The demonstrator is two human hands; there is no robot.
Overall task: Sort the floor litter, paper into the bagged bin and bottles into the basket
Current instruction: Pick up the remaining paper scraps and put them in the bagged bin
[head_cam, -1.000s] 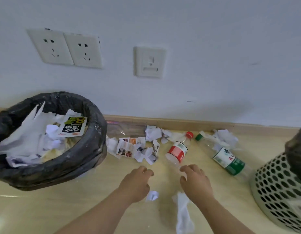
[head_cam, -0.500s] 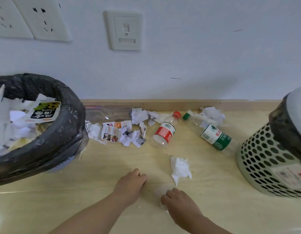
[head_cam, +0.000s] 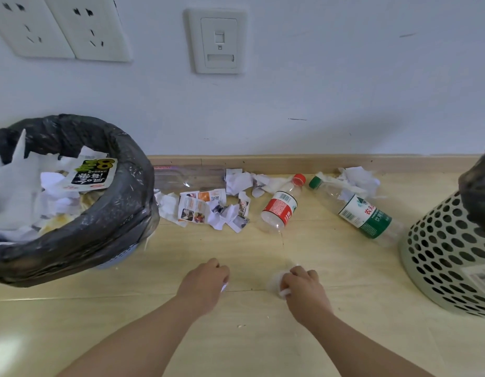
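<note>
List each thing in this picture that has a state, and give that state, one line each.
bagged bin: upright, lined in black, holding paper.
basket: upright; contents hidden.
red-capped bottle: capped, lying on the floor.
green-capped bottle: capped, lying on the floor.
paper scraps: torn, loose on the floor.
left hand: curled round a small white scrap.
right hand: gripping crumpled paper.

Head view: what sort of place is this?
Probably an indoor room, home or office: a wood-look floor with a baseboard, wall sockets on a white wall, and a bagged bin.
</note>
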